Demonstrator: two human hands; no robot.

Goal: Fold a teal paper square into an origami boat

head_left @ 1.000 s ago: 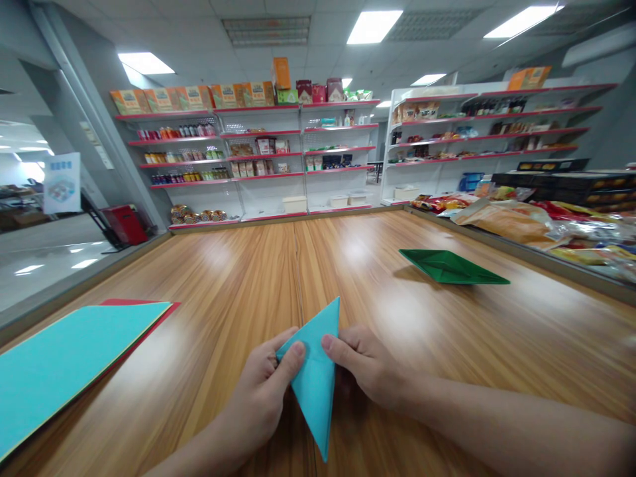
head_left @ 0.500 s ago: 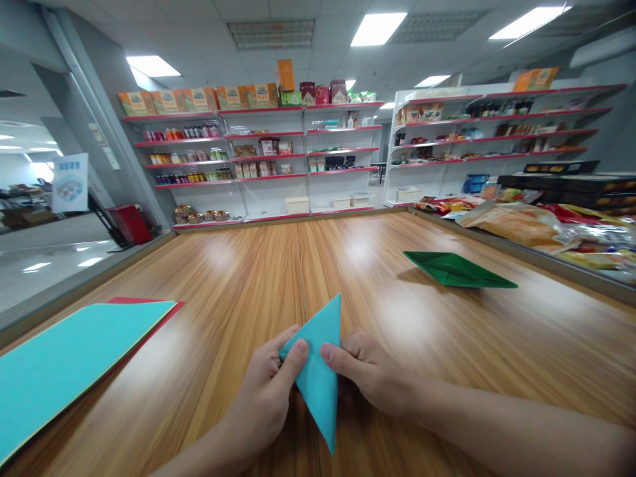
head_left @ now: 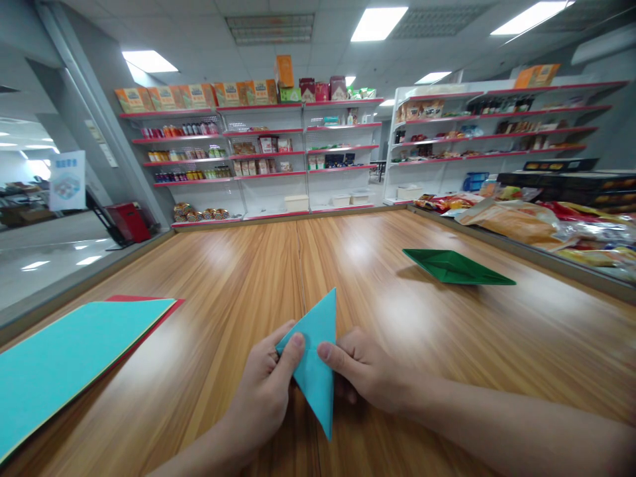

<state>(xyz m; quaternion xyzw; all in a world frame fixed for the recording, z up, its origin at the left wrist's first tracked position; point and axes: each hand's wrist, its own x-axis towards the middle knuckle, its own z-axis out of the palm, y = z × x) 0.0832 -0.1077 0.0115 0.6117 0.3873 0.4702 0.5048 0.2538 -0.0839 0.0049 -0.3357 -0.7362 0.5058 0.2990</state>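
Note:
A folded piece of light blue paper (head_left: 318, 371), pointed at top and bottom, is held just above the table between both hands. My left hand (head_left: 271, 377) pinches its left corner, thumb on the front face and fingers behind. On the right edge, my right hand (head_left: 370, 368) grips the paper with the thumb in front; its other fingers are partly hidden behind. To the left lies a stack of coloured paper sheets (head_left: 74, 351), blue on top with yellow and red edges showing. A folded green paper boat (head_left: 457, 266) rests on the table at the right.
The wood-grain table (head_left: 238, 278) has a raised rim. Beyond its right edge lie packaged snacks (head_left: 517, 222) and stacked black boxes (head_left: 566, 182). White shelves (head_left: 263, 192) with goods stand behind. A red box-like object (head_left: 130, 222) is on the floor at left.
Both hands and the blue folded paper have shifted slightly up and to the left. Both hands still grip it. The green boat and the sheets lie as before.

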